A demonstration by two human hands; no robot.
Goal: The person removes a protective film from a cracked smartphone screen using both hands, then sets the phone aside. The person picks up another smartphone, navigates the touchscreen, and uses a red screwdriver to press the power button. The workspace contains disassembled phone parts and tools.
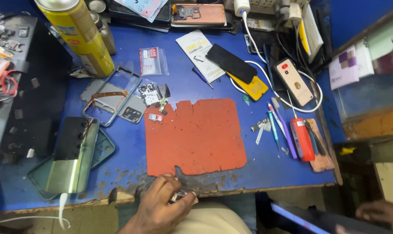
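A small metal part [179, 196] sits pinched in the fingertips of the left hand [162, 208], held just off the worn front edge of the blue desk [266, 164]. Just beyond it lies a red work mat [194, 136]. At the mat's upper left corner rest a small circuit board [149, 94] and a grey phone frame [112, 95]. The right hand [381, 211] hangs low at the far right, away from the desk; whether its fingers hold anything cannot be told.
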